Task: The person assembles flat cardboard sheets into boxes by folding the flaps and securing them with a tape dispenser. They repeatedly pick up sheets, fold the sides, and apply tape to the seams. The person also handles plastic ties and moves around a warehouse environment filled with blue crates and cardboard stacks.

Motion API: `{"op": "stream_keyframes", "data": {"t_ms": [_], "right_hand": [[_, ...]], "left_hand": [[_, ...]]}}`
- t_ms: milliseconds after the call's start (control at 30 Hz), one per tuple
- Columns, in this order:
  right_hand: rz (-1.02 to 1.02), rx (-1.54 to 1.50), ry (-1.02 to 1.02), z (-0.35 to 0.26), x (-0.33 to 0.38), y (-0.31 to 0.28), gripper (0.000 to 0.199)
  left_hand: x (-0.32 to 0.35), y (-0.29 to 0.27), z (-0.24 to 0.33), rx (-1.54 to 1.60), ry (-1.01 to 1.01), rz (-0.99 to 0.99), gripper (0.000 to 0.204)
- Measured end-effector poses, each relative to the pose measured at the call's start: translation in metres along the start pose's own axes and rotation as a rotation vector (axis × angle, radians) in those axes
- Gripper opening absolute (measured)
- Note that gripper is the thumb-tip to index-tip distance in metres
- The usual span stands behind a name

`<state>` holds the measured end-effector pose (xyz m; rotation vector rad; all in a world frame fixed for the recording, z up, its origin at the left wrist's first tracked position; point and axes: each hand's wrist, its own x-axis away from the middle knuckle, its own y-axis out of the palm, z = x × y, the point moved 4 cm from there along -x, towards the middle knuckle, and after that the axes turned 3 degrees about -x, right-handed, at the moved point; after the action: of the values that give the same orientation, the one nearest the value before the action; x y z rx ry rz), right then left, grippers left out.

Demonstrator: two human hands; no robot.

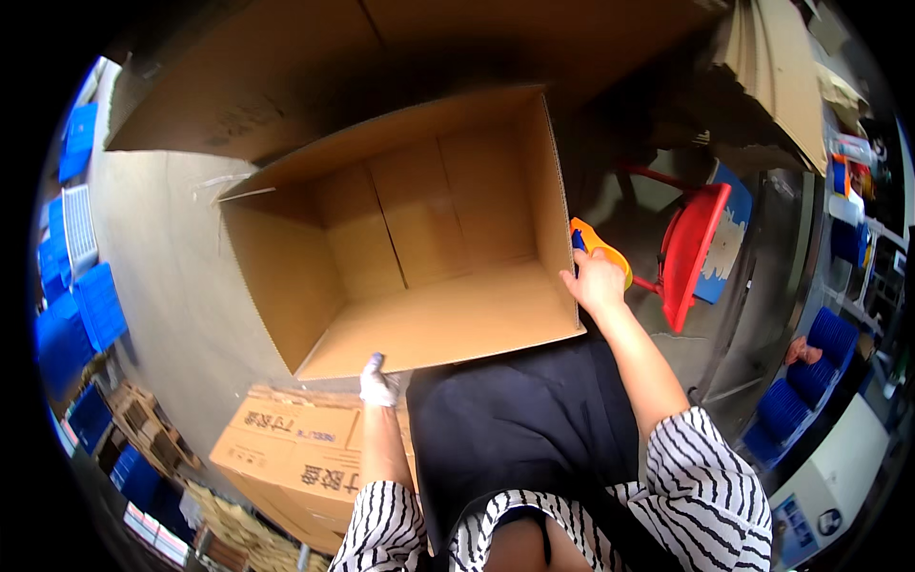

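Cardboard box (405, 238), long axis left-to-right, opens toward the person (529, 424); left fingers (375, 363) grip it, right fingers (582, 259) a tape dispenser (589, 233).

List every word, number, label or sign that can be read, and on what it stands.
Carton, lower left: dark printed characters, large and small; wording not copied here.
Cardboard, top: dark marks, too blurred to read.
Sheet, lower right: any print is too small to read.
Open box: no print visible inside.
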<state>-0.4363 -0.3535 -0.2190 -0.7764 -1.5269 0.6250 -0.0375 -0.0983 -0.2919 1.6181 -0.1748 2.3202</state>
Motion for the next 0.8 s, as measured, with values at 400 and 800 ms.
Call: {"op": "stream_keyframes", "data": {"t_ms": [400, 800], "right_hand": [[0.752, -0.086, 0.194, 0.024, 0.435, -0.171, 0.029], [1.150, -0.436, 1.363, 0.016, 0.882, 0.177, 0.028]], "left_hand": [[0.287, -0.056, 0.078, -0.317, -0.240, -0.460, 0.043], [0.514, 0.097, -0.059, -1.497, -0.204, -1.628, 0.057]]}}
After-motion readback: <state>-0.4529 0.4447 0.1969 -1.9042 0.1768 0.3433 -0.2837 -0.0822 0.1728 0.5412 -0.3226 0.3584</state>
